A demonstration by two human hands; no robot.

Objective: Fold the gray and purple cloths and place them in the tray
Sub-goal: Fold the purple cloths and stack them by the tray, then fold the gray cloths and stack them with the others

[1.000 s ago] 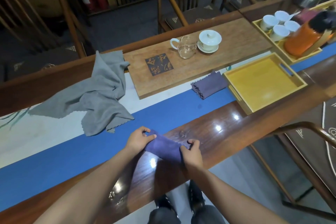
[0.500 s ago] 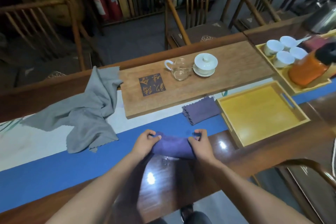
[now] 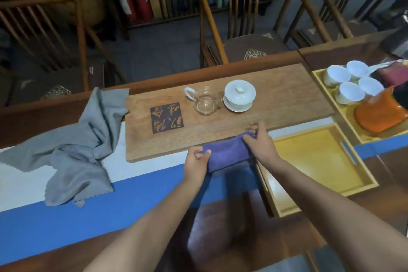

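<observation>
Between hands — folded purple cloth (image 3: 227, 152): left hand (image 3: 195, 164) and right hand (image 3: 259, 142) grip its ends.

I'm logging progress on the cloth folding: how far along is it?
Nothing is in the empty yellow tray yet. The left hand and right hand hold a folded purple cloth beside it. The gray cloth lies crumpled, unfolded.

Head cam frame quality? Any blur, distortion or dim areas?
Head view: wide-angle bowing bends the blue runner; room behind is dim; both hands on the purple cloth read clearly; orange flask at right edge is smeared.
</observation>
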